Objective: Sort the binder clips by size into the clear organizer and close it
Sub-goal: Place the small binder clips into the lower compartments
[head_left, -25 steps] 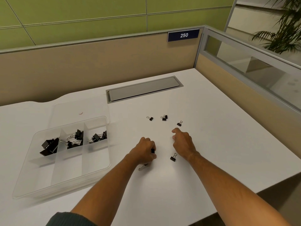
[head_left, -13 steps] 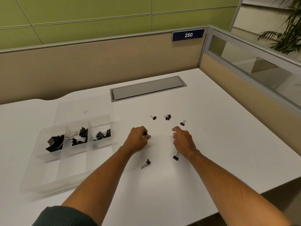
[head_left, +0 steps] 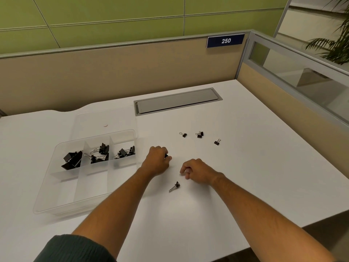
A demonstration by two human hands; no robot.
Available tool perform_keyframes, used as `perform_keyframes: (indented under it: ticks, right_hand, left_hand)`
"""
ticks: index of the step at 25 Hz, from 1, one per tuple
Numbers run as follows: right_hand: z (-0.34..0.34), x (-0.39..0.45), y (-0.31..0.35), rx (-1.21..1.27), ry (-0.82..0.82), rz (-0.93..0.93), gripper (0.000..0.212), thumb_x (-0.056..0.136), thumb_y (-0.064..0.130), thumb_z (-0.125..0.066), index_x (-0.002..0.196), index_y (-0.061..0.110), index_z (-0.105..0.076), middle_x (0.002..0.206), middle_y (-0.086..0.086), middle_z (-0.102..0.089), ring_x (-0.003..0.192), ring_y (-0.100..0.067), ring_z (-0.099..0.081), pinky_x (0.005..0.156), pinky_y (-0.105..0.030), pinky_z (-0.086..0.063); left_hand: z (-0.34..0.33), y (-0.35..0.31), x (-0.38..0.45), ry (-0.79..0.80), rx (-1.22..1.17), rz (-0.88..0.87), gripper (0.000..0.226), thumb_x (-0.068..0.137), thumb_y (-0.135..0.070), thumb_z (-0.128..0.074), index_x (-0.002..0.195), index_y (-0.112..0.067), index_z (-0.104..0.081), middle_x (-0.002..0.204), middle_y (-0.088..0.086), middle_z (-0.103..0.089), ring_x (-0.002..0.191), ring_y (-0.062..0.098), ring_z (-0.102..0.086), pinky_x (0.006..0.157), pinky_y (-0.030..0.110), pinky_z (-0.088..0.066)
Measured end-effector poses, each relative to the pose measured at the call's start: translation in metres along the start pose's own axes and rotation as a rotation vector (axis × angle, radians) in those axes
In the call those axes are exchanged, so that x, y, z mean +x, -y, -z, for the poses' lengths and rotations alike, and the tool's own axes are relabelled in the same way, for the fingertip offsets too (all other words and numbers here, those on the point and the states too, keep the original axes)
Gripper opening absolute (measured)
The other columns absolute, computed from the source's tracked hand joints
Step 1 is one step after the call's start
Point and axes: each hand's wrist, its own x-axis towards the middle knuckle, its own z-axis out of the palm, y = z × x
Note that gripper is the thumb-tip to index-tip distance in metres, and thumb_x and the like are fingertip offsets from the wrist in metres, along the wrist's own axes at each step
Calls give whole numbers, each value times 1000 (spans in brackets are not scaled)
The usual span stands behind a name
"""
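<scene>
On the left of the bench (head_left: pixel 245 167) lies the clear organizer (head_left: pixel 56 197), with its lid (head_left: pixel 105 118) open flat behind it. Its three back compartments already hold black binder clips (head_left: pixel 72 159), the biggest ones at the far left. Just to the right of the organizer, the left hand (head_left: pixel 157 161) has its fingers curled around a small clip (head_left: pixel 166 155), of which only a black corner shows. To do this step well, I think the hand should carry the clip to the compartment with clips of the same size and let it go low inside, so it does not bounce over a divider. Further right of the organizer, the right hand (head_left: pixel 196 170) has its fingers curled inward; whether it holds something I cannot tell. One loose clip (head_left: pixel 175 186) lies between the two wrists, and three more small clips (head_left: pixel 200 134) wait beyond the hands.

Compared with half a second ago, the left hand holds the same clip at nearly the same place. The right hand has pulled back toward the person, and the clip that lay beside its wrist is not seen now.
</scene>
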Motion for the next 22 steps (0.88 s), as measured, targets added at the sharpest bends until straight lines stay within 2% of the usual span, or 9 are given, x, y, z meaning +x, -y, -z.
perform_keyframes:
  ticks: [3, 5, 7, 11, 13, 15, 17, 19, 22]
  right_hand:
    - [-8, 1, 14, -50, 187, 3, 37, 82, 7, -49, 109, 27, -64, 78, 13, -57, 83, -13, -58, 80, -28, -49]
    - [-10, 4, 20, -133, 281, 6, 42, 78, 14, -65, 116, 30, -59, 78, 13, -54, 83, -13, -55, 83, -30, -47]
    - [-15, 6, 23, -184, 310, 10, 43, 72, 21, -75, 112, 30, -60, 79, 11, -55, 83, -14, -56, 82, -31, -49]
    - [-21, 9, 25, -173, 153, 58, 15, 78, 27, -73, 89, 19, -67, 89, 2, -63, 86, -17, -60, 74, -28, -48]
    - [-19, 9, 28, -137, 52, 62, 15, 82, 31, -68, 87, 17, -64, 91, 0, -64, 85, -18, -61, 76, -29, -50]
    - [-14, 10, 35, -94, -65, 56, 16, 83, 32, -64, 86, 16, -61, 85, 0, -64, 79, -19, -60, 71, -30, -50]
    - [-11, 12, 45, -64, -148, 51, 11, 84, 27, -62, 86, 17, -61, 79, 0, -62, 73, -20, -58, 66, -31, -48]
    - [-10, 16, 54, -26, -188, 48, 10, 86, 25, -60, 93, 18, -62, 81, -2, -64, 73, -19, -58, 70, -34, -50]
    - [-16, 25, 71, -9, -233, 61, 21, 90, 21, -53, 108, 20, -63, 99, -5, -66, 92, -21, -59, 85, -36, -50]
  left_hand:
    - [4, 1, -3, -10, 0, -20, 30, 92, -27, -55, 107, -4, -64, 98, 13, -66, 99, 31, -55, 92, 38, -42]
    - [7, 0, -4, -18, -5, -31, 31, 92, -28, -54, 109, -3, -64, 100, 14, -66, 100, 31, -54, 92, 38, -41]
    - [11, -3, -7, -28, -20, -42, 31, 93, -27, -54, 110, -3, -63, 101, 14, -65, 101, 30, -52, 92, 37, -41]
    - [21, -9, -16, -54, -38, -82, 31, 94, -27, -53, 114, -4, -61, 104, 13, -63, 105, 28, -49, 90, 35, -42]
    - [28, -10, -21, -63, -29, -112, 32, 95, -27, -53, 116, -4, -61, 106, 13, -62, 107, 28, -47, 89, 35, -42]
    - [36, -7, -27, -74, -6, -144, 32, 95, -28, -52, 115, -4, -62, 106, 13, -63, 106, 28, -49, 89, 36, -43]
    - [44, 0, -34, -88, 7, -154, 33, 96, -29, -51, 115, -5, -62, 106, 12, -63, 105, 27, -49, 88, 36, -44]
    - [53, 8, -40, -104, 14, -149, 32, 96, -30, -49, 113, -7, -63, 105, 10, -63, 104, 25, -49, 86, 36, -44]
    - [66, 25, -50, -120, 16, -128, 27, 96, -30, -46, 105, -9, -62, 99, 9, -61, 98, 23, -47, 82, 35, -43]
